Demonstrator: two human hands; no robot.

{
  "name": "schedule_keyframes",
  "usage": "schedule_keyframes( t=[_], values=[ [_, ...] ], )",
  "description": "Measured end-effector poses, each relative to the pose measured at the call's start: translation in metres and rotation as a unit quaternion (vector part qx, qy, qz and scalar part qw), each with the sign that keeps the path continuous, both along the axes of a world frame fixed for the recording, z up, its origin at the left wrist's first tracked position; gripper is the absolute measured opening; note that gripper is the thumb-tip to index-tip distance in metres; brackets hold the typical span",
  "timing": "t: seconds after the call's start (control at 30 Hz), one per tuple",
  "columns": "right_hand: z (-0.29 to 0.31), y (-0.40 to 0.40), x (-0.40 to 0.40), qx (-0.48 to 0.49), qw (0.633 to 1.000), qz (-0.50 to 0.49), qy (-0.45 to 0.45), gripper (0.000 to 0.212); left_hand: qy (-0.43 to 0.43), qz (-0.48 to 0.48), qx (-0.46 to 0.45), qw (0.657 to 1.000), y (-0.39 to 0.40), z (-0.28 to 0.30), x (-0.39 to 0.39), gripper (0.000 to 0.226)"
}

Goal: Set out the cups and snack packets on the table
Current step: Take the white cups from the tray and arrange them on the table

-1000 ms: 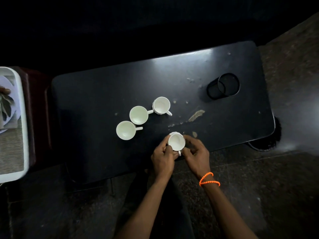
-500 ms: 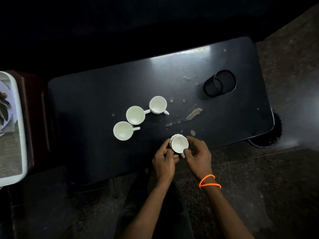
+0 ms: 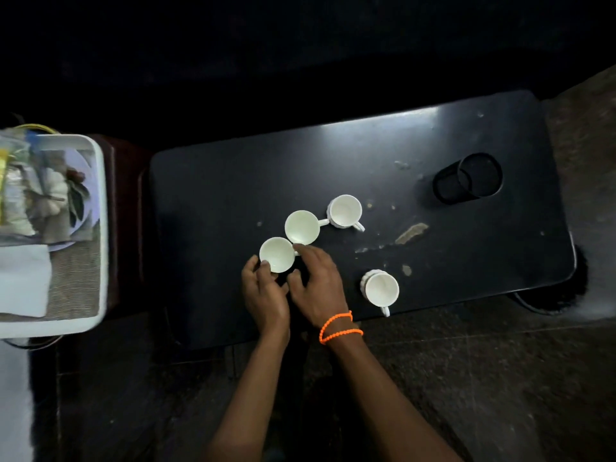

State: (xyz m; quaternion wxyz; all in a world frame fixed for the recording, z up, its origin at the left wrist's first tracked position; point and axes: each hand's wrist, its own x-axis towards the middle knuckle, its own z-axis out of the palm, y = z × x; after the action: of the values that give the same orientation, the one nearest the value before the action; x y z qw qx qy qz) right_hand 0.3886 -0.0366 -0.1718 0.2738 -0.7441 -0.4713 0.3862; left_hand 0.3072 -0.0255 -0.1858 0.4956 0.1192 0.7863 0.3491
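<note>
Several white cups stand on the black table (image 3: 213, 201). The nearest-left cup (image 3: 277, 259) sits between my two hands. My left hand (image 3: 265, 296) touches its near-left rim with the fingertips. My right hand (image 3: 316, 288) covers its handle side on the right. A second cup (image 3: 302, 227) stands just behind it, and a third cup (image 3: 345, 211) further right. A ribbed cup (image 3: 381, 289) stands alone near the table's front edge, handle toward me. Snack packets (image 3: 20, 191) lie in the white tray (image 3: 100, 195) at the left.
A black mesh holder (image 3: 468, 178) lies on its side at the table's back right. Scratches and a chipped patch (image 3: 411, 232) mark the tabletop. The tray rests on a dark red stand left of the table. A folded white napkin (image 3: 23, 278) is in the tray.
Both hands let go of the ribbed cup near the front edge and moved left to the nearest-left cup. The view shifted left, showing more of the tray.
</note>
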Motion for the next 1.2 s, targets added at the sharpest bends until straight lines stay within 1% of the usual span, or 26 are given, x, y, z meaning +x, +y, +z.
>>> schedule_keyframes(
  t=[0.07,0.2,0.3,0.37,0.47,0.53,0.6,0.7,0.87,1.2],
  values=[
    [-0.002,-0.003,-0.006,-0.006,1.0,0.003,-0.015,0.048,0.006,-0.01,0.002,1.0,0.008,-0.001,-0.001,0.035],
    [-0.003,-0.008,-0.011,-0.019,1.0,-0.001,-0.025,0.052,0.068,-0.055,-0.006,0.996,0.008,-0.004,-0.006,0.049],
    [-0.003,-0.003,-0.013,-0.023,0.999,-0.008,-0.026,0.057,0.028,-0.041,-0.012,0.999,0.005,-0.006,-0.011,0.055],
    [-0.003,0.0,-0.015,-0.027,1.0,0.004,-0.01,0.057,0.011,-0.046,-0.014,0.999,0.004,-0.004,-0.013,0.052],
    [-0.004,-0.002,-0.019,-0.038,0.999,0.004,0.01,0.055,0.024,-0.063,-0.015,0.998,0.003,-0.001,-0.017,0.047],
    [-0.003,-0.007,-0.02,-0.058,0.998,-0.021,0.034,0.057,0.015,-0.069,-0.019,0.997,0.002,0.002,-0.02,0.048],
    [-0.001,-0.015,-0.021,-0.075,0.994,-0.053,0.063,0.058,0.022,-0.098,-0.024,0.995,-0.001,0.005,-0.022,0.05],
    [0.0,-0.032,-0.023,-0.078,0.989,-0.093,0.089,0.055,0.049,-0.151,-0.016,0.987,-0.01,0.008,-0.023,0.043],
    [0.002,-0.057,-0.026,-0.08,0.984,-0.125,0.1,0.055,0.066,-0.184,-0.026,0.98,-0.028,0.011,-0.023,0.041],
    [-0.003,-0.085,-0.024,-0.085,0.981,-0.146,0.1,0.055,0.066,-0.197,-0.032,0.978,-0.053,0.009,-0.022,0.045]
  ],
)
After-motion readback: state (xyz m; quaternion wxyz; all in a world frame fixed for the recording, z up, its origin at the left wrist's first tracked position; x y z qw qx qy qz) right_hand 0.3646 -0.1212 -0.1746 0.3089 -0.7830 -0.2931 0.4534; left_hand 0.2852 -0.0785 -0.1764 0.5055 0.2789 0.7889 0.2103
